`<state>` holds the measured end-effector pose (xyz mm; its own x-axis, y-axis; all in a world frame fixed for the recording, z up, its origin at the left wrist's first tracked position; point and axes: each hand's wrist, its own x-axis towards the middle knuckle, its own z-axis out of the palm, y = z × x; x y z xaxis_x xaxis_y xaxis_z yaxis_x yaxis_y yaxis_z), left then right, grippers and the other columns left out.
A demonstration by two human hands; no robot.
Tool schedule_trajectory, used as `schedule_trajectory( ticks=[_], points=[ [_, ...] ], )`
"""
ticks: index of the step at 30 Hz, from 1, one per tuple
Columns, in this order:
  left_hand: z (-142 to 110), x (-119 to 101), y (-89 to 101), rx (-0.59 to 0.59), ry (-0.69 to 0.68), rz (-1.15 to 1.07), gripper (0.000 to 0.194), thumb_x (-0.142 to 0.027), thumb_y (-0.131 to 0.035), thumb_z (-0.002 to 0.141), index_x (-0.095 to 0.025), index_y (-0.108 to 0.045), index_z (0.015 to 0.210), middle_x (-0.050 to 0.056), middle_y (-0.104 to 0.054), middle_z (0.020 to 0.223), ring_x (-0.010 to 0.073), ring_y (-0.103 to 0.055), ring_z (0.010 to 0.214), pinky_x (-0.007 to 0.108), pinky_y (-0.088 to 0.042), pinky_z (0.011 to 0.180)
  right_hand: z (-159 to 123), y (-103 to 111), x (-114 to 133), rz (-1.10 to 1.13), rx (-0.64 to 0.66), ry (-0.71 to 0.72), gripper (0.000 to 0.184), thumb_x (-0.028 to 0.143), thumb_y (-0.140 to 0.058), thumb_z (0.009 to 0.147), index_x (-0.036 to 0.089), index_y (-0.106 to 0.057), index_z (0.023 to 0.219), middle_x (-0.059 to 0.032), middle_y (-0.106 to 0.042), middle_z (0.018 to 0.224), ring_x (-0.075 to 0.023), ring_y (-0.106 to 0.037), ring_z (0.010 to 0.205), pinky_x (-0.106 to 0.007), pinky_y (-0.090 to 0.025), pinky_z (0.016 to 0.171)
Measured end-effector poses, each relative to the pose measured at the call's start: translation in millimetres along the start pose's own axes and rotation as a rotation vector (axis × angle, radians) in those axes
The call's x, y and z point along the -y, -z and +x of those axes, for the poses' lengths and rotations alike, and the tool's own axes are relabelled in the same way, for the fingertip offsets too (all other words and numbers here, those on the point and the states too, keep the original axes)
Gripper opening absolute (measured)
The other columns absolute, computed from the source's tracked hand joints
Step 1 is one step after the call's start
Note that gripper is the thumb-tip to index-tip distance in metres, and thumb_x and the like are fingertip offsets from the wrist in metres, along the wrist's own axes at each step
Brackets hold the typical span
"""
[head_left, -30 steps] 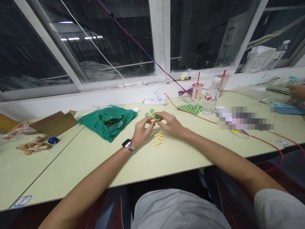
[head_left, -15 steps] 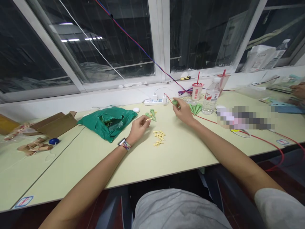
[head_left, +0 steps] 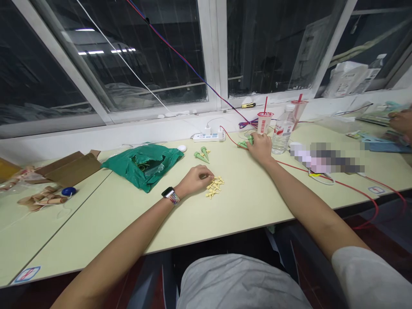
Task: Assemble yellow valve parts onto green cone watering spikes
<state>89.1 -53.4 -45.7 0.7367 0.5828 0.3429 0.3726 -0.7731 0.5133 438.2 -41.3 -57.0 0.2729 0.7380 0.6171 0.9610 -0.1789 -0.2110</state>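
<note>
My left hand [head_left: 195, 180] reaches over the table with thumb and fingertips pinched on a small yellow plastic piece at the edge of a loose pile of yellow pieces [head_left: 215, 187]. Further back, my right hand [head_left: 260, 148] has its fingers curled round a green plastic cone [head_left: 250, 139], next to other green cones [head_left: 242, 145]; the hand hides part of this group. Two separate green cones [head_left: 202, 155] lie between the pile and the wall, with a little yellow showing beside them.
A torn green bag [head_left: 141, 165] lies left of my left hand. A water bottle [head_left: 282, 131] and a lidded cup [head_left: 264, 123] stand just behind my right hand. A power strip [head_left: 209, 136] lies along the wall. Red cable [head_left: 347, 186] crosses the right side. Another person's hand [head_left: 402, 121] is far right.
My left hand has moved forward-right and down to the yellow pile from beside the two green cones. My right hand has shifted right onto the group of green cones.
</note>
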Motion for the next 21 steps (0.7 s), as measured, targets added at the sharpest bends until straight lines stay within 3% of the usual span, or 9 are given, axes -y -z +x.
schedule_trajectory(
  ticks=[9, 21],
  points=[
    [0, -3, 0.9, 0.010, -0.019, 0.019, 0.021, -0.034, -0.062, 0.097, -0.024, -0.081, 0.095, 0.006, -0.075, 0.095, 0.0252, -0.067, 0.096, 0.041, -0.052, 0.089, 2, -13, -14, -0.065, 0.048, -0.022, 0.045, 0.032, -0.054, 0.096, 0.011, -0.068, 0.133, -0.0233, -0.073, 0.126, -0.0403, -0.052, 0.123, -0.050, -0.035, 0.102],
    [0, -1, -0.3, -0.007, -0.024, 0.036, 0.020, -0.031, -0.060, 0.097, -0.023, -0.078, 0.096, 0.006, -0.074, 0.096, 0.0249, -0.067, 0.095, 0.041, -0.051, 0.089, 0, -8, -6, -0.066, 0.061, -0.022, 0.042, 0.031, -0.056, 0.096, 0.010, -0.069, 0.130, -0.0235, -0.072, 0.126, -0.0394, -0.053, 0.119, -0.049, -0.036, 0.100]
  ],
)
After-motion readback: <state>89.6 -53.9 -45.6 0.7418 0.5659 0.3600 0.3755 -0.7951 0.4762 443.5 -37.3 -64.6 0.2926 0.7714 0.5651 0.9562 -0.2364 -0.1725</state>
